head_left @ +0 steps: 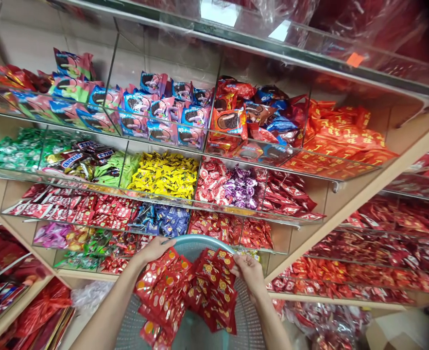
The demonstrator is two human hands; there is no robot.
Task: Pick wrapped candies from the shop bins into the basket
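Below the shelves is a light teal perforated plastic basket (203,239). A bunch of red candy packets (166,287) with orange and pale prints lies over its left part, and more red packets (214,287) with orange-slice prints lie over its right part. My left hand (158,250) is closed at the top of the left bunch, by the rim; its fingertips are partly hidden. My right hand (249,268) pinches the upper outer edge of the right bunch, close to the rim. Between the bunches the smooth basket bottom shows.
Clear-fronted shelf bins hold yellow-wrapped candies (165,176), blue-and-pink cookie packs (161,109), orange-red packets (340,129) and green-wrapped candies (21,153). Red packets (214,224) fill a low bin just behind the basket. Another shelf (378,243) of red packets stands at right.
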